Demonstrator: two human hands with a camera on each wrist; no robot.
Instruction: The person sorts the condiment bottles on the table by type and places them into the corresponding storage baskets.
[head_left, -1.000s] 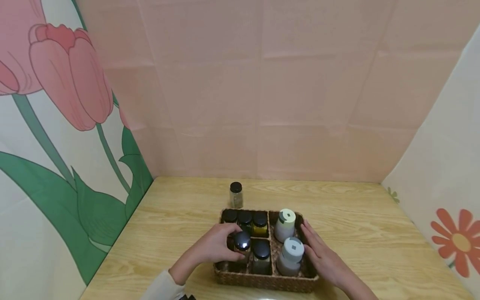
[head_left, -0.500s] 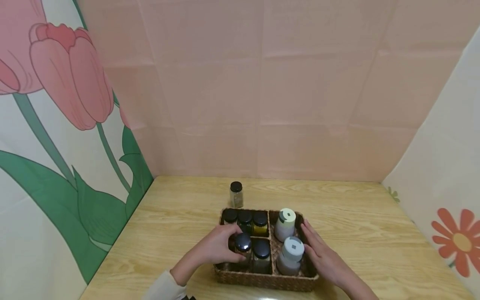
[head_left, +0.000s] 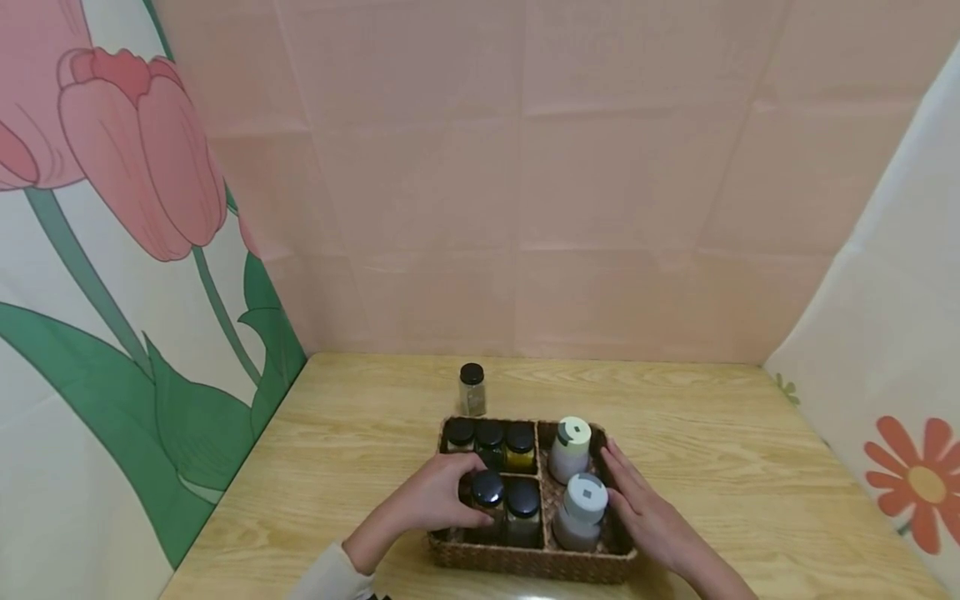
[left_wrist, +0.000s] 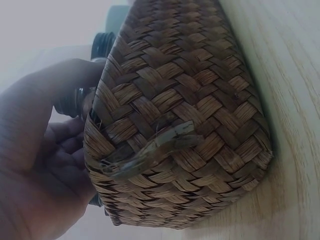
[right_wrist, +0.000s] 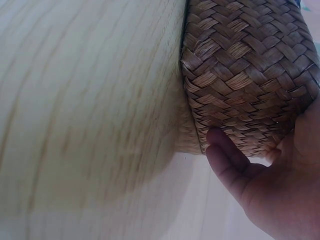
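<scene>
My left hand [head_left: 435, 498] reaches over the left rim of a woven basket [head_left: 532, 567] and grips a black-lidded jar [head_left: 487, 488] between thumb and fingers. That jar is in the front left compartment, right beside another black-lidded jar [head_left: 522, 500]; its lower part is hidden. In the left wrist view the basket's woven wall [left_wrist: 175, 100] hides most of the fingers. My right hand [head_left: 651, 515] rests along the basket's right side with fairly straight fingers. The right wrist view shows its fingers [right_wrist: 227, 160] against the weave.
Behind the held jar, several black-lidded jars [head_left: 491, 437] fill the back left compartment. Two bottles, one with a pale yellow-green cap [head_left: 574, 433] and one with a white cap [head_left: 586, 497], stand in the right section. One more jar [head_left: 472, 392] stands on the wooden table [head_left: 360, 400] behind the basket.
The jar in my left hand has gone slightly down and to the right, closer to its neighbour. My right hand and the basket have stayed in place.
</scene>
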